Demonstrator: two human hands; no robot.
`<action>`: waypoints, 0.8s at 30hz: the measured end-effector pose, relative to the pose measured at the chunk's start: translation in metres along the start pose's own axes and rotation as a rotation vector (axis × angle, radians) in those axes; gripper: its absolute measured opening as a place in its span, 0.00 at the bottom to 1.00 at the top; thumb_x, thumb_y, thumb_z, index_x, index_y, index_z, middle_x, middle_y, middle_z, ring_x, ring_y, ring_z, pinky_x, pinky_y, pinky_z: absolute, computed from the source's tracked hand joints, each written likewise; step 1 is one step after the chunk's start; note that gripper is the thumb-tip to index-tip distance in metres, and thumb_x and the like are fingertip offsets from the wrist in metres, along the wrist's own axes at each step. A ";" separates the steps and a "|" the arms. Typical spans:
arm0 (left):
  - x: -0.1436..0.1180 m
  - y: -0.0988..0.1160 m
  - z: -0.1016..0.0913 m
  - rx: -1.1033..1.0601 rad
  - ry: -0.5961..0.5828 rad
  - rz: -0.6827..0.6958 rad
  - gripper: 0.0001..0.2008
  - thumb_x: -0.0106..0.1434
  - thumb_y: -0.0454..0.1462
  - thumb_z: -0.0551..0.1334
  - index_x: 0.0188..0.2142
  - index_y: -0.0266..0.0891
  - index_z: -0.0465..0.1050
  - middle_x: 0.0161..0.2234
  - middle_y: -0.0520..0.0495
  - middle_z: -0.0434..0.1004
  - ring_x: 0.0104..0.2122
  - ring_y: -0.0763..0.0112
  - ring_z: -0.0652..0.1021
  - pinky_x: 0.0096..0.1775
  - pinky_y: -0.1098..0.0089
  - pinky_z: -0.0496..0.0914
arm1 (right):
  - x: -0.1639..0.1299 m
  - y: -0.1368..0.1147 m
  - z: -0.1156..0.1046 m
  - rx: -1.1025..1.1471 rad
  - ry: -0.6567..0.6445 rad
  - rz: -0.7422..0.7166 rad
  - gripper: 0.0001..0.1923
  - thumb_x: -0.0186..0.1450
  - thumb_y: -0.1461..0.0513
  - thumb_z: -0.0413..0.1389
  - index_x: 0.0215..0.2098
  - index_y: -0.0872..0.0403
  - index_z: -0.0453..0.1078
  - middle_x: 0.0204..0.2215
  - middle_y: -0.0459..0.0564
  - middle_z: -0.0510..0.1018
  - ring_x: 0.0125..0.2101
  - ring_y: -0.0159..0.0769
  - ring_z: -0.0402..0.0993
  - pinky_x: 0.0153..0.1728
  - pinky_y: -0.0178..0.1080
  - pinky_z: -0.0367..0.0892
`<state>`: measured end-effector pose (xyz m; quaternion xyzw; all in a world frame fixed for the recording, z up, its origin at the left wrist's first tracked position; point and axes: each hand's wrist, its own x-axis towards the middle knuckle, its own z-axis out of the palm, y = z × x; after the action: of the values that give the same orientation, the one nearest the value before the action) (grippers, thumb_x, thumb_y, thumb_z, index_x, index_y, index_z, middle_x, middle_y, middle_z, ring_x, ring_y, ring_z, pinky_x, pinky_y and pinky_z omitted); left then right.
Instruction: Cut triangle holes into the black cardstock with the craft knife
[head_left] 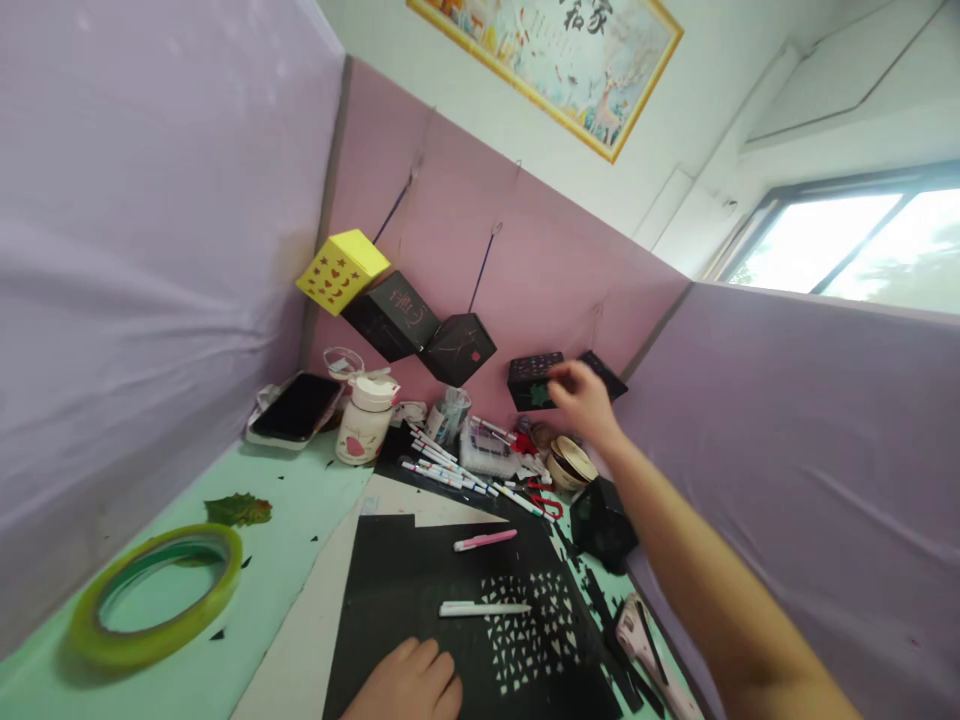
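My right hand (581,397) reaches to the back right, its fingers bent together at the edge of a black paper box (534,378) with cut-outs and a green leaf-like shape. The box seems to hang on the pink panel; a second dark box (604,373) is partly behind my hand. My left hand (416,685) rests with curled fingers on a black sheet (382,600), and I see nothing in it. Ahead of it on the sheet are a white pen (484,608), a pink pen (485,540) and rows of small light cut-out shapes (529,630).
A yellow box (345,270) and two black boxes (394,315) hang at the back left. Below stand a white jar (367,420), a phone (296,405) and several markers (442,465). Green tape (157,600) lies left; red scissors (546,503) and a pink glue gun (649,650) lie right.
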<state>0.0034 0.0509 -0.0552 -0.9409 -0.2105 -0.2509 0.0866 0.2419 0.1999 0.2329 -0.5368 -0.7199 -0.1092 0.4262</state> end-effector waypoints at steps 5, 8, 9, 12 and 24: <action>0.010 0.008 -0.028 -0.011 -0.064 -0.019 0.14 0.61 0.47 0.64 0.34 0.38 0.72 0.31 0.49 0.73 0.32 0.65 0.70 0.33 0.65 0.61 | -0.168 -0.019 0.028 0.156 -0.280 -0.015 0.08 0.63 0.66 0.52 0.38 0.51 0.70 0.35 0.49 0.77 0.37 0.39 0.75 0.38 0.40 0.71; 0.014 0.017 -0.042 -0.009 -0.202 -0.004 0.11 0.65 0.43 0.61 0.33 0.36 0.72 0.29 0.47 0.72 0.32 0.65 0.71 0.33 0.64 0.61 | -0.225 -0.025 0.023 0.098 -0.479 -0.023 0.14 0.64 0.68 0.53 0.47 0.49 0.69 0.44 0.53 0.75 0.46 0.44 0.73 0.47 0.46 0.70; 0.015 0.019 -0.044 -0.024 -0.228 -0.007 0.11 0.66 0.41 0.59 0.33 0.35 0.72 0.30 0.46 0.72 0.32 0.64 0.71 0.32 0.64 0.61 | -0.235 -0.026 0.020 0.057 -0.549 -0.025 0.17 0.64 0.69 0.53 0.49 0.49 0.69 0.46 0.53 0.75 0.48 0.45 0.71 0.49 0.48 0.69; 0.012 0.026 -0.047 -0.055 -0.305 -0.017 0.10 0.68 0.37 0.56 0.36 0.32 0.74 0.34 0.40 0.74 0.35 0.61 0.73 0.32 0.64 0.62 | -0.250 -0.025 0.019 -0.069 -0.695 -0.039 0.21 0.62 0.70 0.53 0.52 0.51 0.68 0.48 0.55 0.74 0.49 0.48 0.70 0.50 0.51 0.69; 0.006 0.036 -0.050 -0.050 -0.371 -0.009 0.13 0.68 0.36 0.56 0.45 0.28 0.74 0.49 0.28 0.73 0.48 0.53 0.73 0.42 0.59 0.66 | -0.254 -0.020 0.031 -0.043 -0.504 0.271 0.05 0.61 0.65 0.54 0.31 0.50 0.62 0.23 0.43 0.67 0.25 0.36 0.65 0.27 0.37 0.62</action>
<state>0.0022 0.0076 -0.0113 -0.9719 -0.2207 -0.0785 0.0218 0.2247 0.0382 0.0345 -0.6472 -0.7223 0.0706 0.2332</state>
